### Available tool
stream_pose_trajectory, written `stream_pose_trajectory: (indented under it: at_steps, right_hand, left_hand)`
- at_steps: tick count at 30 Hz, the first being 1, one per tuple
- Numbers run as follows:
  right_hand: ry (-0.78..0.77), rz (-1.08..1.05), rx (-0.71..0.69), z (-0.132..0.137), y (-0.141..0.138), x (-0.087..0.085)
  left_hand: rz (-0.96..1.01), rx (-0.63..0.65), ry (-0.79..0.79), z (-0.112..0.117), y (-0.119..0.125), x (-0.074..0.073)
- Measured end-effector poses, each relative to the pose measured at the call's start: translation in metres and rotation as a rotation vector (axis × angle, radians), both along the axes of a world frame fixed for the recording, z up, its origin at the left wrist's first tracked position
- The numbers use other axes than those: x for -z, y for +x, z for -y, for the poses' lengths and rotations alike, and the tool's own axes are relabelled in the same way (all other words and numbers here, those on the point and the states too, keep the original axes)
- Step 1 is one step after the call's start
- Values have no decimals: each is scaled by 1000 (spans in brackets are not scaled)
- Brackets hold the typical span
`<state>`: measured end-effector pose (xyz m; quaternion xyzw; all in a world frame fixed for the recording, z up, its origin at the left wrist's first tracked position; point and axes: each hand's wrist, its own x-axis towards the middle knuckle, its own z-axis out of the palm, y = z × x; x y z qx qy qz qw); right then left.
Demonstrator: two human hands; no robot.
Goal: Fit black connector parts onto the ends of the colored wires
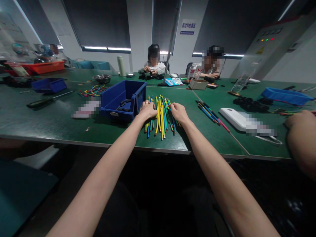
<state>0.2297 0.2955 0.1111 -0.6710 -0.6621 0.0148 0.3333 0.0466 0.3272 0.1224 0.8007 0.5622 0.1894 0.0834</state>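
Observation:
A pile of short cable pieces (161, 120), in yellow, green and blue with bare metal ends, lies on the green table before me. My left hand (148, 110) is at the pile's left side, its fingers curled over some pieces; a ring shows on one finger. From the right, my right hand (179, 112) grips the pile's edge with bent fingers, their tips partly hidden. Just left of my left hand stands a deep blue bin (118, 105) with a few dark parts inside.
A screwdriver (46, 101), thin coloured wires (92, 91) and a metal bowl (101, 78) lie to the left. Rightward are more cables (208, 112), a white power bank (233, 119) and a blue tray (286, 96). Another person's arm (302, 141) reaches in; two people sit opposite.

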Motion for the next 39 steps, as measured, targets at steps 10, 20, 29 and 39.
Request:
stream_pose_trajectory:
  at_steps: [10,20,29,39]
  right_hand:
    - [11,61,4,-2,3,3]
    - [-9,75,5,-3,3,4]
    - [-10,76,1,-3,3,5]
    - [-18,63,-4,-2,2,4]
  left_hand:
    - [3,-98,109,13,-1,-3]
    - [-79,-82,114,15,1,-6]
    - [-120,-64,115,18,1,-10]
    - [-65,-88,88,21,-1,-10]
